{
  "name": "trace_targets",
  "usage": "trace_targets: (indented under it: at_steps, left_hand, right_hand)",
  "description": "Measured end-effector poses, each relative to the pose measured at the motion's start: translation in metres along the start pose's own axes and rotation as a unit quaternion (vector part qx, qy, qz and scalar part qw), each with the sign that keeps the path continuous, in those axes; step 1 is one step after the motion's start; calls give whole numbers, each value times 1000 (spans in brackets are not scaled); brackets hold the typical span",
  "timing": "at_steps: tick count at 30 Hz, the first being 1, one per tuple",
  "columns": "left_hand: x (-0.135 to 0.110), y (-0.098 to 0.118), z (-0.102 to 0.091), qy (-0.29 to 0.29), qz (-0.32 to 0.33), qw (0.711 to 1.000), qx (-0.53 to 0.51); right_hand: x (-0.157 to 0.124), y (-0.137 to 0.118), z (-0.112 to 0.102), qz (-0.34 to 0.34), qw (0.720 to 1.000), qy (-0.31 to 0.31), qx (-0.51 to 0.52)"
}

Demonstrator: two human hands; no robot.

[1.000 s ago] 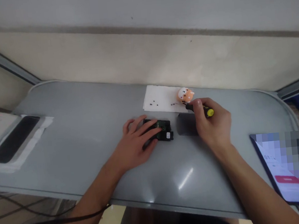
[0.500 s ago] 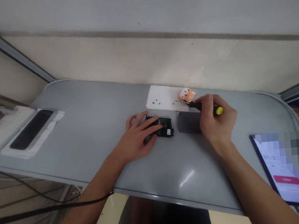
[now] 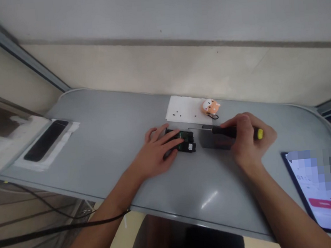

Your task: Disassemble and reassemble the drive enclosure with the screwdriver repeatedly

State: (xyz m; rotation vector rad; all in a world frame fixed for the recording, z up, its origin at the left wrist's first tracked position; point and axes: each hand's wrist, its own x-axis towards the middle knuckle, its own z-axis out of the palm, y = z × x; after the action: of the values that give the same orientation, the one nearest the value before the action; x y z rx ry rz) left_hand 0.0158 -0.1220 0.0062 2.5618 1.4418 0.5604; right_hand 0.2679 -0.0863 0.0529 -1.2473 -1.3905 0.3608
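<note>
My left hand (image 3: pixel 160 151) lies over a small black electronic device with a green circuit board (image 3: pixel 188 136), holding it against the table. Its fingers are spread across the top, the thumb along the near side, so the left part is hidden. In my right hand (image 3: pixel 249 139) is a screwdriver (image 3: pixel 224 131) with a black handle and yellow end cap. The thin shaft points left, its tip near the device's far right corner; contact I cannot tell. Under the shaft and beside my right hand lies a dark grey flat piece (image 3: pixel 215 141).
White paper (image 3: pixel 185 106) behind the device carries several tiny dark bits, perhaps screws (image 3: pixel 177 112). An orange-and-white animal-shaped case (image 3: pixel 210 107) with a black loop sits at its right end. A lit phone (image 3: pixel 319 195) lies right, a dark phone-like slab (image 3: pixel 46 140) left. A black cable (image 3: pixel 61 228) crosses the lower left.
My right hand has drawn the screwdriver from beside the orange case toward the device, and its shaft now points left. My left hand stays on the device. The camera view has shifted slightly.
</note>
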Motion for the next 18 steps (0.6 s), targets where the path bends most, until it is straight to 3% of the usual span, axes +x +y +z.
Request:
trace_targets:
  at_steps: [8, 12, 18]
  left_hand:
    - [1, 0, 3, 12, 8, 1000, -3]
    - [1, 0, 4, 21, 7, 1000, -9]
    - [1, -2, 5, 92, -15, 995, -20]
  right_hand:
    - [-1, 3, 1, -13, 1000, 4, 17]
    - [-5, 9, 2, 14, 998, -15, 52]
    - [-7, 5, 3, 9, 995, -70, 67]
